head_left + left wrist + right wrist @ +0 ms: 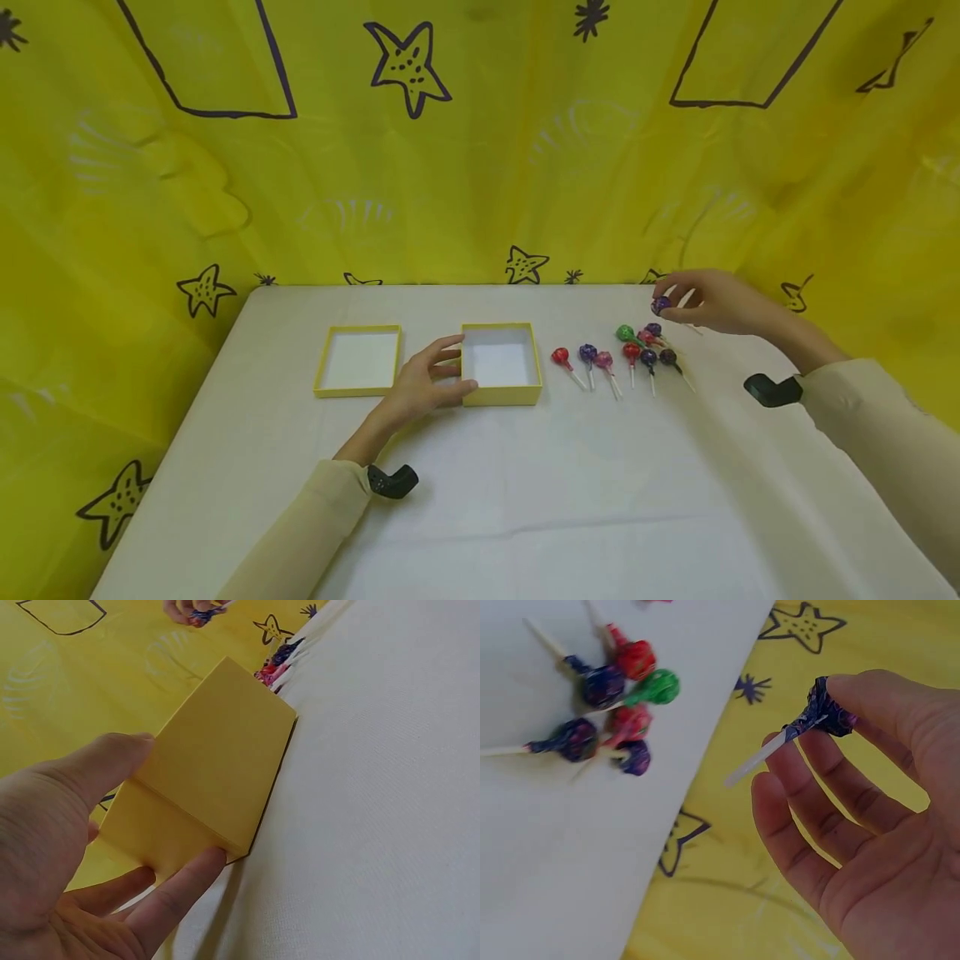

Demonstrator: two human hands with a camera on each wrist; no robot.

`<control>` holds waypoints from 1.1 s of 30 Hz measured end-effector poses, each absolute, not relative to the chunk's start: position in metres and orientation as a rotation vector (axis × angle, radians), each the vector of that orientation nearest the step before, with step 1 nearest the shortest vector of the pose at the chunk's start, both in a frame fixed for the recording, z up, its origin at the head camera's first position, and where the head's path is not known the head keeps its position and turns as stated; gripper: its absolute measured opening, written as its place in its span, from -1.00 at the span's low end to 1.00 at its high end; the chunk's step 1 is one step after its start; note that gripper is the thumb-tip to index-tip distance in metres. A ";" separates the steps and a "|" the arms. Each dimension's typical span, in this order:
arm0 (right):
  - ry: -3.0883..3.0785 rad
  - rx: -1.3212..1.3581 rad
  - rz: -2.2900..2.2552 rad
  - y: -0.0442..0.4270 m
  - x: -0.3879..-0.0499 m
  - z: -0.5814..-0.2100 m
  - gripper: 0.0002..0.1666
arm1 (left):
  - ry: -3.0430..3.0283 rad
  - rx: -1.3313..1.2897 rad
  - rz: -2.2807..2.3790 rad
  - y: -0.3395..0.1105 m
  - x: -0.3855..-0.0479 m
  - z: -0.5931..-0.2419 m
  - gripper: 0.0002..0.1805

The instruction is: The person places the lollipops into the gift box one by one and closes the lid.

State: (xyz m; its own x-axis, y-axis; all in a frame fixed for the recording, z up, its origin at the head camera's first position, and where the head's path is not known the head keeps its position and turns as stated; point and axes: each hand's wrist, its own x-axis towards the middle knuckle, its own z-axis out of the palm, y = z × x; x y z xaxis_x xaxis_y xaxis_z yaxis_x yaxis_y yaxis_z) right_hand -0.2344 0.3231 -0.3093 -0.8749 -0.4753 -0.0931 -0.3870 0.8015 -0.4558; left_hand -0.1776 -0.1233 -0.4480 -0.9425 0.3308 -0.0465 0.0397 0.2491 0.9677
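My right hand pinches a purple-wrapped lollipop by its candy head, above the back right of the table; in the right wrist view its white stick points away from the palm. My left hand holds the left side of a yellow box, thumb at the front and fingers toward the back. The box's white inside shows no contents. In the left wrist view the fingers and thumb touch the yellow outer walls.
A shallow yellow-rimmed lid lies left of the box. Right of the box lie a red lollipop, a blue one and a pink one. Farther right is a cluster with a green lollipop and several others. A yellow curtain hangs behind.
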 end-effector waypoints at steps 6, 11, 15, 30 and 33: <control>2.785 -0.782 -0.606 0.295 -0.244 -0.297 -0.70 | 2.294 0.379 1.756 -0.123 -0.177 -0.449 -0.10; 2.756 -0.844 -0.623 0.267 -0.249 -0.288 -0.72 | 2.303 0.392 1.753 -0.122 -0.177 -0.450 -0.11; 2.710 -0.904 -0.641 0.241 -0.253 -0.283 -0.74 | 2.307 0.392 1.756 -0.122 -0.177 -0.450 -0.11; 2.505 -1.088 -0.664 0.146 -0.268 -0.304 -0.77 | 2.325 0.357 1.743 -0.122 -0.178 -0.451 -0.11; 2.465 -1.111 -0.654 0.131 -0.269 -0.313 -0.77 | 2.323 0.354 1.749 -0.122 -0.178 -0.451 -0.12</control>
